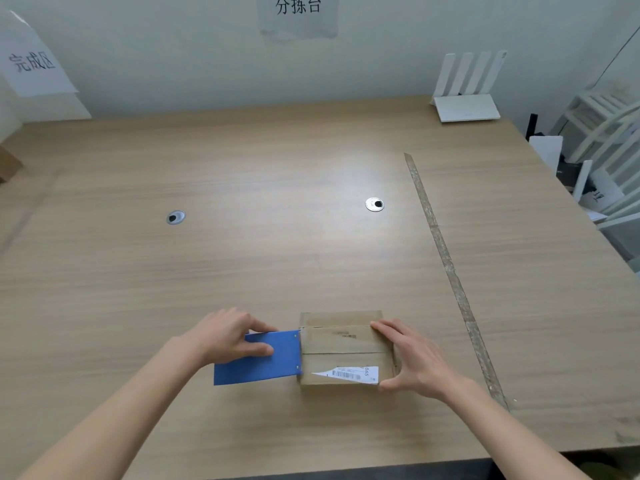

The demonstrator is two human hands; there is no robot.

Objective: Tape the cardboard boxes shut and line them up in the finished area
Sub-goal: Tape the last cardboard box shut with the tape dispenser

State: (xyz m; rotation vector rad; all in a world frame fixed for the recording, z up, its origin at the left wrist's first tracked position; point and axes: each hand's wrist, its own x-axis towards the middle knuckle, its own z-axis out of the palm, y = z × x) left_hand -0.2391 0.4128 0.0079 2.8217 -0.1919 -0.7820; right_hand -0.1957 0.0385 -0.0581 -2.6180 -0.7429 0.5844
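Inspector: At the moment examined, the cardboard box (346, 351) sat on the wooden table (277, 237), near the front edge and a little right of centre. Its top flaps were folded down, with a seam running across the lid and a torn shipping label (349, 374) on the near part of the top.

Clerk: And the hands?

Inspector: The right hand (412, 362) was spread wide against the box's right end, fingers laid on the top, thumb at the near corner. It pressed and steadied; the fingers were nearly straight. I judged this was to stop the box sliding away from the tool.

Clerk: The tool being?

Inspector: A blue tape dispenser (258, 358), flat-sided, its front edge touching the box's left end. The left hand (225, 336) gripped it, fingers and thumb curled over the blue body. No tape strip could be made out on the lid.

Clerk: So sealing had not gone far?

Inspector: In my judgement it was at its start, the dispenser set at one end so that tape could be drawn along the lid toward the bracing hand.

Clerk: The finished area?

Inspector: A paper sign (33, 62) hung at far left, well apart from the box. A strip of tape (446, 258) ran along the table's right side. Part of another carton (8, 164) showed at the left edge.
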